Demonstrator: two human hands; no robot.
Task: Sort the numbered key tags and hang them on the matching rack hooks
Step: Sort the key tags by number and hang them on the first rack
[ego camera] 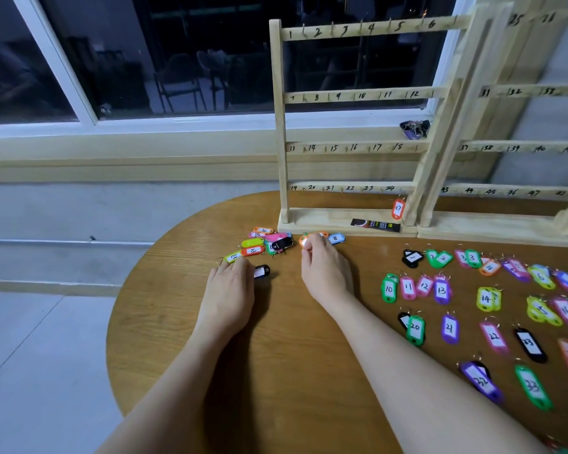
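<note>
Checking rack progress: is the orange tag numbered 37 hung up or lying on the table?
Hung: orange tag 37 dangles from the rack's bottom rail, by 24.

The wooden rack [351, 96] bears handwritten hook numbers 1 to 24. An orange tag [398, 209] at its base reads 37; tags right of it show 10, 11, 12, 13.

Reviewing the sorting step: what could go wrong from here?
1. The orange tag marked 37 hangs by the 24 hook, so it looks misplaced.
2. The unsorted tag pile overlaps; numbers are hidden and rings may snag.
3. The right hand pinches an orange tag whose number is covered.
</note>
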